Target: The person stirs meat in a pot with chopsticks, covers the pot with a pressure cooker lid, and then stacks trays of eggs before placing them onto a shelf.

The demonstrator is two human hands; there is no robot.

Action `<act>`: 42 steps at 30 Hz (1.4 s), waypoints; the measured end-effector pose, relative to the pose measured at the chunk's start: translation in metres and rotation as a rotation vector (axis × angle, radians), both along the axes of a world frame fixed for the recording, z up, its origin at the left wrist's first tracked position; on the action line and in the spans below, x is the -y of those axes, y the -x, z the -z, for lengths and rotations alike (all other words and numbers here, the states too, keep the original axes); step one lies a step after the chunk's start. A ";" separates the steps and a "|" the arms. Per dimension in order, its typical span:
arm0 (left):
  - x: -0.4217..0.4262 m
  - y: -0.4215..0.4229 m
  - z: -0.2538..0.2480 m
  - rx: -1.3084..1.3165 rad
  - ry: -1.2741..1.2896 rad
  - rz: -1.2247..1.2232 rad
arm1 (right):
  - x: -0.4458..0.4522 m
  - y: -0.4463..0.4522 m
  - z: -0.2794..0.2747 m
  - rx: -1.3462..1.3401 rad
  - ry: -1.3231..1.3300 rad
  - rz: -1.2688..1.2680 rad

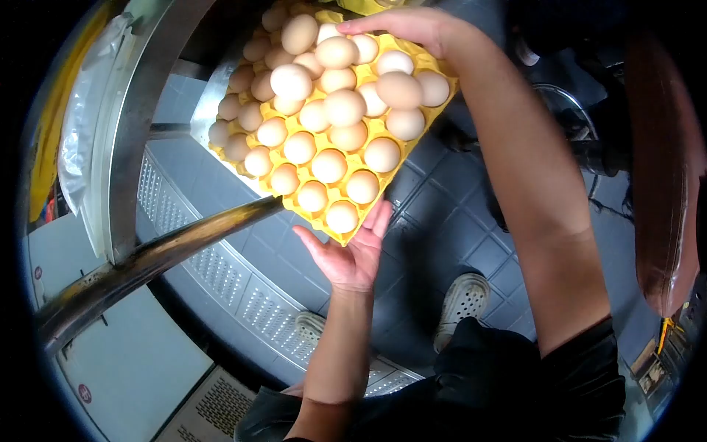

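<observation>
A yellow egg tray (305,202) full of brown and pale eggs is held up in front of me, its near corner pointing toward me. Several loose eggs (344,108) lie on top of the others. My left hand (352,254) is palm up beneath the near corner, thumb out to the side and fingertips partly hidden under the tray. At the far right edge, my right hand (412,29) grips the rim with its fingers stretched over toward the eggs. The tray's far end is cut off by the top of the view.
A worn round bar (169,236) runs up to the tray's near left edge. Left of it stand a metal post (140,125) and white cabinet doors (140,361). Below are grey floor tiles (479,199) and a perforated metal strip (250,295). A brown padded seat (663,184) is at right.
</observation>
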State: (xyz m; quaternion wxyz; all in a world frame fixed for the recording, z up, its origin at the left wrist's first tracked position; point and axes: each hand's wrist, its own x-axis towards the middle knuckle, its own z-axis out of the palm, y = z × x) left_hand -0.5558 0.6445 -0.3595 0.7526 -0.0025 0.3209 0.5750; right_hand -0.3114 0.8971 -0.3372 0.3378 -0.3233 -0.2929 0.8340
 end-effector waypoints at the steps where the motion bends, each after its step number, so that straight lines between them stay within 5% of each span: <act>1: 0.000 -0.003 -0.005 -0.076 0.001 -0.026 | 0.003 0.001 -0.002 -0.008 0.002 0.012; 7: -0.005 -0.009 -0.030 -0.275 -0.010 -0.132 | 0.014 0.001 -0.003 0.004 -0.114 0.026; 11: -0.041 0.007 -0.047 -0.174 -0.063 -0.176 | -0.012 0.016 -0.028 0.334 -0.217 0.129; 12: -0.048 0.010 -0.048 -0.150 -0.059 -0.203 | -0.030 0.016 0.004 0.189 -0.393 0.128; 13: -0.053 0.013 -0.046 -0.159 -0.061 -0.219 | -0.023 0.010 0.001 0.061 -0.325 0.144; 15: -0.065 0.017 -0.042 -0.150 -0.081 -0.206 | -0.043 0.022 -0.012 0.237 -0.078 0.166; 21: -0.077 0.019 -0.035 -0.228 -0.085 -0.218 | 0.006 -0.004 0.037 0.078 0.002 0.725; 24: -0.077 0.022 -0.032 -0.224 -0.083 -0.197 | 0.093 0.027 0.008 0.445 0.261 0.932; 25: -0.078 0.022 -0.032 -0.242 -0.089 -0.181 | 0.101 0.039 0.031 0.377 0.438 0.882; 27: -0.079 0.020 -0.035 -0.280 -0.068 -0.159 | 0.118 0.053 0.032 0.010 0.380 0.760; 30: -0.087 0.018 -0.043 -0.303 0.002 -0.155 | 0.110 0.065 0.022 -0.169 0.162 0.774; 42: -0.161 0.042 -0.043 -0.442 0.119 -0.180 | 0.062 0.070 0.016 -0.218 0.185 0.659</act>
